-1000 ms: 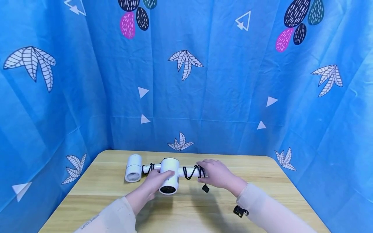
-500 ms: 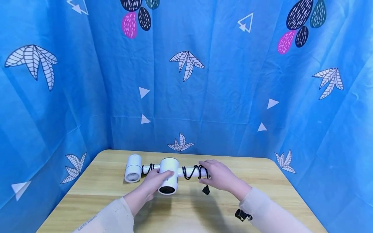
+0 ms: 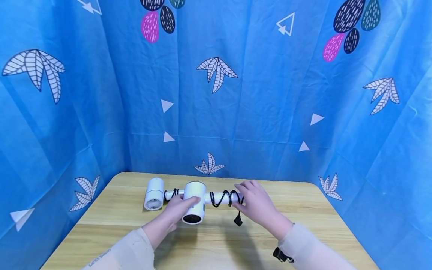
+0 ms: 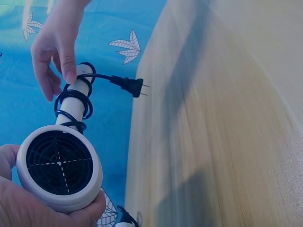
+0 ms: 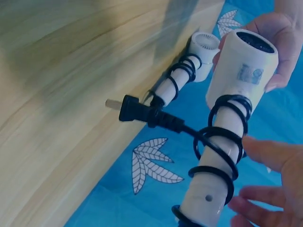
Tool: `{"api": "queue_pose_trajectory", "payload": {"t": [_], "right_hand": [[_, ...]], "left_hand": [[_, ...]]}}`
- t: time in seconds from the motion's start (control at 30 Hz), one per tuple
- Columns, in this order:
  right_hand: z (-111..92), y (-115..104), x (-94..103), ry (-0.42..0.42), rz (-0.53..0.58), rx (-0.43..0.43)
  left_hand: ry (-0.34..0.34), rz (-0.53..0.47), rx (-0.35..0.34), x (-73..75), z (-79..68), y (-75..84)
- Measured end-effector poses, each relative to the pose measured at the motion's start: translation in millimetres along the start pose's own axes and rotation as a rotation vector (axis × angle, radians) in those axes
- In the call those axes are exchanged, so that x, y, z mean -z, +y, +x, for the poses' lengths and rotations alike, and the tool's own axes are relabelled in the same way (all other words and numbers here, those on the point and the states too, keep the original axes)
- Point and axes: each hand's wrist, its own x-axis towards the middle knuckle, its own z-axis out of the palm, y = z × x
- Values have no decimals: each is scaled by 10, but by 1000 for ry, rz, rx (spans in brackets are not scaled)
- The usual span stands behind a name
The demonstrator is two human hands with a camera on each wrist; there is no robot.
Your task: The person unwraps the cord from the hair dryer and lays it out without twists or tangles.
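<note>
Left hand [image 3: 177, 210] grips the white T-shaped hair dryer [image 3: 195, 192] above the pale wooden table [image 3: 303, 204]; right hand [image 3: 258, 205], fingers parted, sits at its coiled black cord [image 5: 203, 138]. We foresee loose turns slipping, dragged by the hanging black plug [image 5: 135, 110].

Head cam's the highest and furthest back, facing forward and down over the surface [image 3: 209, 249] to the curtain [image 3: 216, 116]. Left wrist cam is super close to the hair dryer [image 4: 59, 163], looking past it to the right hand [image 4: 57, 40]. Right wrist cam's also tight, pointing up the handle [image 5: 203, 191] toward the left hand [image 5: 284, 45]. All three share that dryer.
</note>
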Motion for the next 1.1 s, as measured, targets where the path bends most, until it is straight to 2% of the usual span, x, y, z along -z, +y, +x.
{"api": "queue_pose_trajectory", "payload": {"t": [0.13, 0.27, 0.47, 0.53, 0.73, 1.1], "right_hand": [[-44, -46, -16, 69, -20, -12], [-100, -113, -53, 117, -40, -61], [-156, -149, -104, 177, -121, -108], [-173, -154, -117, 172, -172, -119], [-231, -177, -214, 79, -281, -149], [-265, -171, -285, 112, -261, -128]], "left_hand": [[0, 2, 9, 8, 4, -14], [0, 3, 17, 14, -7, -5], [-5, 0, 28, 0, -6, 11], [-8, -12, 23, -4, 0, 12], [2, -25, 23, 12, -3, -16], [5, -4, 20, 10, 18, -53]]}}
